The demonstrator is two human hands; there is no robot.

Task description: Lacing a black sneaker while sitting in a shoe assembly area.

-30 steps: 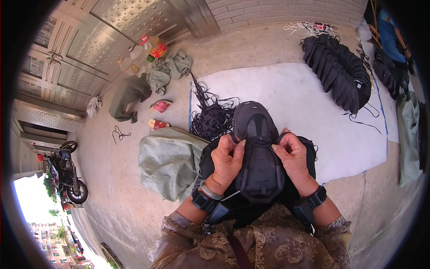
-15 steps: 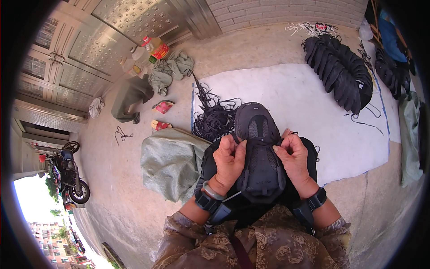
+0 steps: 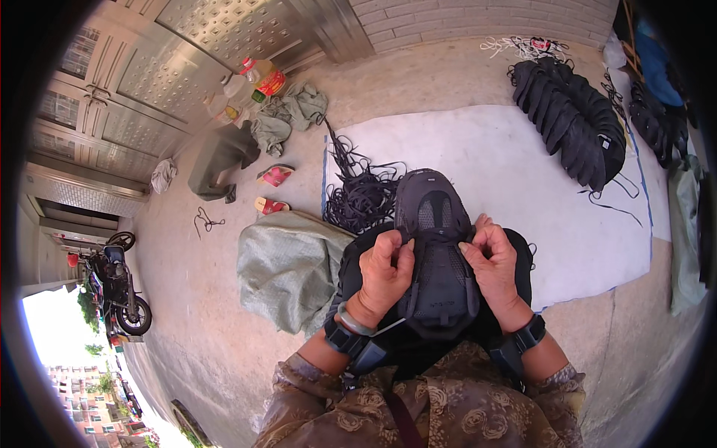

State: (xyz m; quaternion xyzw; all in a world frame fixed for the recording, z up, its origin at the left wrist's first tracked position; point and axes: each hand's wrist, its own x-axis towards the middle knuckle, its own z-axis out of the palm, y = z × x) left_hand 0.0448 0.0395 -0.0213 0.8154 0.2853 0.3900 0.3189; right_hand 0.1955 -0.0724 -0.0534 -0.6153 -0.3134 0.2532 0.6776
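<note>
A black shoe upper [image 3: 439, 280] with a mesh patch lies lengthwise on my lap, its rounded end pointing away from me. At its left edge, about midway along, my left hand [image 3: 385, 270] pinches a black shoelace between thumb and forefinger. Opposite it, my right hand [image 3: 491, 261] is closed in a pinch on the lace at the right edge. Most of the lace is hidden by the fingers and blends into the black upper. Beyond my left hand, a tangled heap of black shoelaces [image 3: 364, 196] rests at the sheet's left edge.
A white sheet [image 3: 463, 142] covers the floor ahead, bearing a row of nested black shoe uppers [image 3: 571, 123] at right. To my left lie a grey-green sack [image 3: 287, 269] and red sandals [image 3: 275, 176]. Bottles [image 3: 263, 77] stand by the metal door; a motorcycle [image 3: 123, 287] is far left.
Both hands keep their pinch at the sides of the shoe upper. My right hand's outer fingers have shifted slightly, and the whole view has moved a little.
</note>
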